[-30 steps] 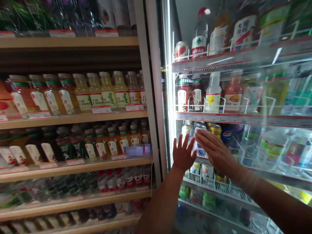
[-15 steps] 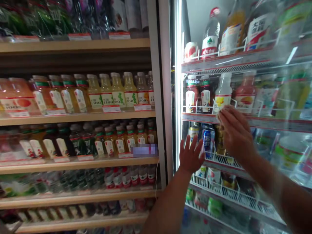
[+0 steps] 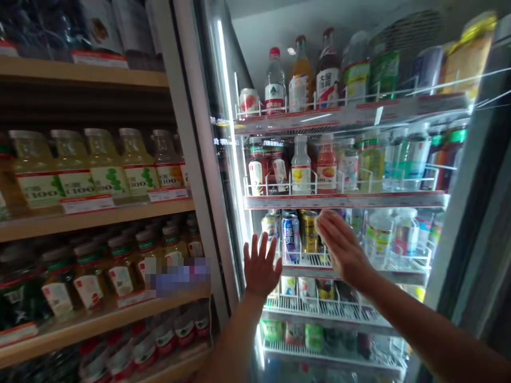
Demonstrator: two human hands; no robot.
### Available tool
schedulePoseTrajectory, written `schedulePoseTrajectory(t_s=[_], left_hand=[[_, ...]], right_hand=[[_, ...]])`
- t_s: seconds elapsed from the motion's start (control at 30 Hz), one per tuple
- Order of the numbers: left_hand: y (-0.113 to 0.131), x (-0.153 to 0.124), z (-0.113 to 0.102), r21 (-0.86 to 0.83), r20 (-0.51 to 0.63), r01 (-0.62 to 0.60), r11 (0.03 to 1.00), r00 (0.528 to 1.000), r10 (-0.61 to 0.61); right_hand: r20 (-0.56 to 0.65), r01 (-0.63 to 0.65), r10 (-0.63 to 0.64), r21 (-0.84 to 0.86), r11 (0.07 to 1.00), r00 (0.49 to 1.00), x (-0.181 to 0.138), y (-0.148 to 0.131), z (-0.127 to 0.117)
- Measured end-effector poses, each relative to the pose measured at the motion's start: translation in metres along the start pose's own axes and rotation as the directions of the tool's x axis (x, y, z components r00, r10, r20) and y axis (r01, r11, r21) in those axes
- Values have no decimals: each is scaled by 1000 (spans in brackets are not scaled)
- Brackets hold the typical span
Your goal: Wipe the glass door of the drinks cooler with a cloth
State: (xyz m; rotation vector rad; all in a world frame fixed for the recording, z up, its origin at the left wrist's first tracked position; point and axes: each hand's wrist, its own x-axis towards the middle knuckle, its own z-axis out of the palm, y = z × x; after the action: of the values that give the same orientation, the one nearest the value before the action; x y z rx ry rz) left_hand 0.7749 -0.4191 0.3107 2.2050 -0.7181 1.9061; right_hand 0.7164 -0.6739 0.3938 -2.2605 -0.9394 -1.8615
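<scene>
My left hand (image 3: 261, 268) is raised with its fingers spread, against or very near the glass door (image 3: 229, 175) of a lit drinks cooler. It holds nothing. To its right, my right hand (image 3: 345, 247) has its fingers pressed together at the same glass, over a pale, cloth-like piece (image 3: 318, 222) that shows only as a narrow edge. Most of that piece is hidden under the fingers. Behind the glass, between the hands, stand a blue can (image 3: 290, 236) and a gold can (image 3: 310, 232).
Inside the cooler, wire-fronted shelves (image 3: 343, 201) carry bottles, among them a clear bottle with a yellow-fruit label (image 3: 301, 167). On the left, wooden shelves (image 3: 96, 215) hold rows of juice bottles (image 3: 104, 167). A grey frame (image 3: 199, 159) divides the two units.
The view has swung right, bringing more of the cooler into sight. My right hand has moved down, from the bottle shelf to the can shelf. My left hand stays spread near the cans.
</scene>
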Motion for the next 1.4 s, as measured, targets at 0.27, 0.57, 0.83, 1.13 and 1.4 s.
schedulePoseTrajectory(t_s=[0.27, 0.57, 0.83, 1.13, 1.4], left_hand=[[-1, 2, 3, 1, -9, -18, 1000, 1000, 18], [-2, 4, 5, -6, -16, -18, 1000, 1000, 18], [0, 3, 6, 14, -6, -19, 1000, 1000, 19], [1, 2, 4, 3, -4, -13, 1000, 1000, 13], [2, 1, 4, 1, -14, -11, 1000, 1000, 11]], right_hand=[[-274, -193, 146, -152, 969, 951, -29, 51, -41], [-310, -255, 172, -251, 934, 935, -60, 92, -74], [-298, -329, 244, -285, 900, 923, -113, 82, -72], [-329, -298, 213, -235, 925, 920, -82, 74, -58], [-298, -217, 179, -98, 971, 938, -13, 44, -26]])
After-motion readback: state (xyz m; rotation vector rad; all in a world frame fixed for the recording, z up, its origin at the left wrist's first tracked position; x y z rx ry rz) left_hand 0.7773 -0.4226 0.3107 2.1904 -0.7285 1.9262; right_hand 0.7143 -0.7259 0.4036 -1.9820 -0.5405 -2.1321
